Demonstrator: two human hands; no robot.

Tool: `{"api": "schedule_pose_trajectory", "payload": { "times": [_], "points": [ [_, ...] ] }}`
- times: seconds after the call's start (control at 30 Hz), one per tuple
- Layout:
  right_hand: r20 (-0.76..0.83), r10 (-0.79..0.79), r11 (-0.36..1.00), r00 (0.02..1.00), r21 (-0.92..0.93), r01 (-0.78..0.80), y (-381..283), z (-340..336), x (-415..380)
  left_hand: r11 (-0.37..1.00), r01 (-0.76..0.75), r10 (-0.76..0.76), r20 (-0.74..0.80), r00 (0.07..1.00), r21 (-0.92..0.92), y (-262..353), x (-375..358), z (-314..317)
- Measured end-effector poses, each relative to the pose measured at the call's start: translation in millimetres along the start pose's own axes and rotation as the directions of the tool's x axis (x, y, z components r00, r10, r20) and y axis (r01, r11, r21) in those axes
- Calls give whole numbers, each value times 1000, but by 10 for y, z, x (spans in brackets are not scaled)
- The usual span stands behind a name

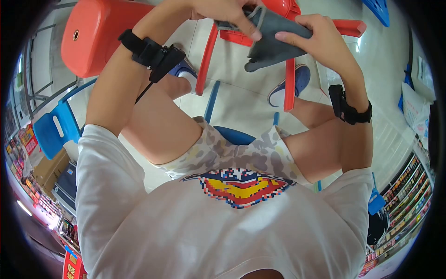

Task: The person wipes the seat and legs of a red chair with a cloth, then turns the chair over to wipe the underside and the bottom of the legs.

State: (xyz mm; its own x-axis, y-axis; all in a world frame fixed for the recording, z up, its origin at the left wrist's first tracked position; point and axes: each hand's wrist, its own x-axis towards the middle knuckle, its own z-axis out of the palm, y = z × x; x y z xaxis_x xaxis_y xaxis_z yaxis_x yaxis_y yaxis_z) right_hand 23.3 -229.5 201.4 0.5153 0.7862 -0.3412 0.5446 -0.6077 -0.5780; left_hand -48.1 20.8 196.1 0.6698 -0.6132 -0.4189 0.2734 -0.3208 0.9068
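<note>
Left hand (227, 14) and right hand (318, 39) both pinch a grey cloth (274, 42), fingers closed, above a red chair (288, 69). Step in hand: probably folding; the next move calls for aligned edges.

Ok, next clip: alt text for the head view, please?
Seen from above, a seated person holds a dark grey cloth with both hands, left hand and right hand gripping it above a red plastic chair. Black wrist devices sit on both forearms; shop shelves line the edges.
</note>
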Motion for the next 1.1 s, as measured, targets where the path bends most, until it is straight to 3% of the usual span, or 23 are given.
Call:
{"api": "schedule_pose_trajectory", "payload": {
  "times": [0.17,0.2,0.23,0.27,0.3,0.33,0.4,0.47,0.53,0.57,0.63,0.67,0.7,0.73,0.77,0.83,0.87,0.9,0.93,0.97,1.0,1.07,1.1],
  "points": [
    [-12,-3,999,1000,54,3,198,44,61,987,38,-73,-223,972,-158,-16,162,59],
    [-212,-181,982,960,-101,162,149,89,43,962,-40,-37,-270,962,-272,-16,206,103],
    [-371,-370,919,852,-281,277,93,128,19,918,-121,-6,-319,948,-378,-18,237,130],
    [-370,-369,919,853,-281,275,-95,94,-40,935,-162,48,-342,939,-315,-9,250,142],
    [-340,-191,975,921,45,219,-366,12,-119,935,-163,49,-339,939,-316,-26,256,126],
    [-252,-25,924,967,363,119,-520,-26,-159,948,-119,27,-299,954,-294,-29,248,108],
    [-253,-25,914,967,387,125,-480,48,-76,960,-75,6,-251,968,-268,-38,256,92],
    [-256,-24,903,966,409,131,-323,173,42,908,-154,77,-206,976,-390,-40,273,97],
    [-417,-255,926,872,153,344,-178,301,152,894,-177,81,-240,967,-411,91,205,135],
    [-420,-254,927,871,153,343,-197,277,148,880,-200,81,-279,957,-430,146,166,130],
    [-298,91,992,950,-51,-112,-280,226,148,876,-162,44,-259,965,-454,115,113,56],
    [-297,86,993,951,-51,-106,-275,225,119,947,-169,107,-225,968,-275,99,102,27],
    [-397,44,992,917,-94,-89,-235,217,68,980,-179,161,-180,970,-85,76,79,3],
    [-489,1,987,872,-137,-78,-198,205,35,922,80,13,-239,971,378,75,30,-83],
    [-488,-1,988,873,-138,-76,-174,179,29,923,81,13,-241,970,377,17,32,-67],
    [-419,146,985,896,-25,-172,-148,110,52,843,267,-79,-384,920,467,-145,53,-18],
    [-420,143,985,896,-26,-169,-140,128,61,790,312,-112,-376,920,528,-132,64,14],
    [-470,116,965,875,-156,-211,-129,167,71,789,314,-111,-380,918,528,-44,46,64],
    [-512,83,925,855,-280,-257,-118,199,83,900,235,-97,-357,929,367,43,22,111],
    [-510,84,925,856,-280,-257,-99,219,91,971,147,-77,-335,939,187,95,3,145],
    [-492,98,961,865,-179,-211,-69,229,103,972,145,-78,-333,940,183,80,12,132],
    [-477,104,984,873,-81,-161,24,270,180,830,288,-133,-332,934,477,43,50,29],
    [-446,218,955,868,280,-96,94,346,243,830,287,-129,-336,933,477,-41,91,24]
  ]
}}
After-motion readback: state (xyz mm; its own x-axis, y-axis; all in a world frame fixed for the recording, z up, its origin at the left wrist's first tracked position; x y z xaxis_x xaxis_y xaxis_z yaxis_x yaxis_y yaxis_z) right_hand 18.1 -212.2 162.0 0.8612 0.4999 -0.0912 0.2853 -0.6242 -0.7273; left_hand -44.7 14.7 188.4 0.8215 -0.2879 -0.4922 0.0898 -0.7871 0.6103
